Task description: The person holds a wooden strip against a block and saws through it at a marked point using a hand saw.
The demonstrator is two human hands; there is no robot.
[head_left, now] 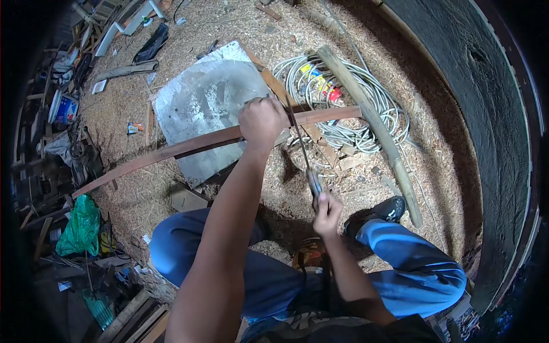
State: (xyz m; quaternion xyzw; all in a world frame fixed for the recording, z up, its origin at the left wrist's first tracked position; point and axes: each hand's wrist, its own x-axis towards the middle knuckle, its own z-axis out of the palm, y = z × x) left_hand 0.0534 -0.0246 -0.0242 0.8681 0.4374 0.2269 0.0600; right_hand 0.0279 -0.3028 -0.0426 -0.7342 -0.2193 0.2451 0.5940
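Note:
A long reddish wooden strip [189,144] stretches across the view, one end at the lower left, the other by a grey pole. My left hand [263,123] is closed round it near the middle, pressing it down above a grey metal sheet [220,94]. In my right hand [327,214] is the handle of a handsaw [303,146], seen nearly edge-on. Its blade crosses the strip just right of my left hand. How deep the blade sits in the wood cannot be made out.
Beside the strip's right end lie a coil of pale cable [394,117] and a round wooden pole [372,108]. Wood shavings cover the ground. A large dark curved timber [486,126] rises at the right. Scrap wood and a green plastic bag [81,228] fill the left.

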